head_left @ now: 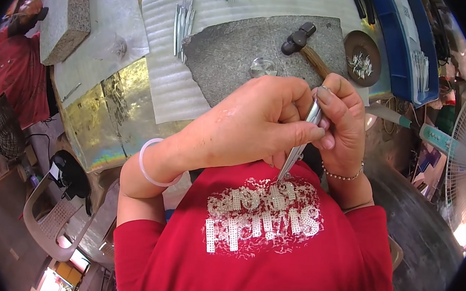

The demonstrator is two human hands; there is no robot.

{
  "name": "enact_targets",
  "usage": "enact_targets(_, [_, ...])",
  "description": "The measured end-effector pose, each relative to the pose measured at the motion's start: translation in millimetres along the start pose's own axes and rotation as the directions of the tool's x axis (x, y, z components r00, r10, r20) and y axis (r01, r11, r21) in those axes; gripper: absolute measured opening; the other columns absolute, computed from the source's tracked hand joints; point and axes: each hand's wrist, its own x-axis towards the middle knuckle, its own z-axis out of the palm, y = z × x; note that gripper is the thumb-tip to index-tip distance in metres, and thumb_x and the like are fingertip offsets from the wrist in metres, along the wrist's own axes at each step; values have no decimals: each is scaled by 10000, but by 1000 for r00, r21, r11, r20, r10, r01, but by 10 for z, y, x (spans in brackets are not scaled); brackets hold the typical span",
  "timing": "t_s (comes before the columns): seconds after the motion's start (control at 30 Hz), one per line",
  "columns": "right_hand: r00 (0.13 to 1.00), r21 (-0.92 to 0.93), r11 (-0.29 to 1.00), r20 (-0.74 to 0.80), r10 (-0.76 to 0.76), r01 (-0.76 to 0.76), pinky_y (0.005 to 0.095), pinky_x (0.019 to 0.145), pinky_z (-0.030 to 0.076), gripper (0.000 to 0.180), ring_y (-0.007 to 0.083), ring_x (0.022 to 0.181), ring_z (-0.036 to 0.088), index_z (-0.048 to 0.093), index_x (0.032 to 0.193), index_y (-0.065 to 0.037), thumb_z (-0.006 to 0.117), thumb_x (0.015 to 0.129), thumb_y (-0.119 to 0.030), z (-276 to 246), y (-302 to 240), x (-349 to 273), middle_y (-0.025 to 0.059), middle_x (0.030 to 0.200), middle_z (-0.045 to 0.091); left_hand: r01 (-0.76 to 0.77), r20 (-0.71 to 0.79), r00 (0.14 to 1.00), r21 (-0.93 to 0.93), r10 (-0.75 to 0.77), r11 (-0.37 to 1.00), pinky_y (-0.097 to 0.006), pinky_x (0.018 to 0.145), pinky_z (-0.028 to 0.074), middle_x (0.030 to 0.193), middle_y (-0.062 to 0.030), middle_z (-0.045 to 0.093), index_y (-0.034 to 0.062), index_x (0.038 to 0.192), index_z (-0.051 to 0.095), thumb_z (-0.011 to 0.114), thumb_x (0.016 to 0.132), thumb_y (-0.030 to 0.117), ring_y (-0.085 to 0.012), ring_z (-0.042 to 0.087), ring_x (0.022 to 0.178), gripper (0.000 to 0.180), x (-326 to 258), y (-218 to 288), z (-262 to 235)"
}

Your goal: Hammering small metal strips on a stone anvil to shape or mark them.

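My left hand [251,122], with a white bangle on its wrist, and my right hand [341,119], with a bead bracelet, meet close to my chest. Together they grip a slim, pointed metal tool like tweezers [298,151]. Its tip points down and touches the silver sequin print on my red shirt [269,243]. My left thumb and forefinger pinch the tool's middle, and my right fingers hold its upper end. Just beyond my hands, a hammer [300,40] with a wooden handle lies on a grey stone slab [229,56].
Metal strips [182,24] lie on a white ribbed sheet [161,78]. A round brown dish [362,60] holds small metal pieces, beside a blue tray [402,44]. A granite block [70,9] and a person in red [12,71] are at left, a fan [461,165] at right, and a plastic chair [49,218] below.
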Motion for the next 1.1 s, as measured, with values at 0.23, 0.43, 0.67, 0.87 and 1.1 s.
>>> enact_targets(0.23, [999,16,1000,-48,-21,22,165,340,297,147,27,386,371,493,778,-63,576,893,-98,28,17,-3,11,590,511,65,33,997,87,-69,994,-171,402,383,524,-1,517,39,759,441,652,859,154,-54,548,466,260,62,38,-76])
enact_targets(0.43, [990,6,993,-74,-121,122,165,350,292,143,24,396,368,474,802,-68,564,904,-113,11,101,-31,10,593,511,97,88,991,91,-105,991,-171,398,379,549,-3,528,43,752,435,659,851,136,-48,546,472,262,111,101,-121])
enact_targets(0.67, [980,-10,982,-69,-189,189,139,350,278,138,-4,418,353,474,798,-66,511,923,-112,6,113,8,-11,625,505,83,112,989,109,-95,991,-174,400,389,590,-13,539,43,750,425,664,847,125,-52,552,483,270,186,99,-154])
enact_targets(0.87, [988,3,993,-98,-121,122,170,350,299,147,31,400,377,469,808,-74,568,905,-122,-23,74,59,6,596,508,84,108,990,68,-91,994,-176,404,394,593,-5,541,35,763,447,659,849,117,-52,542,475,243,231,63,-186])
enact_targets(1.1, [995,58,997,-85,-53,58,170,352,306,156,36,423,394,479,785,-65,570,903,-114,-15,-8,134,19,614,525,126,109,986,4,-126,992,-175,410,394,570,-8,545,26,783,464,655,857,148,-49,530,469,239,290,29,-233])
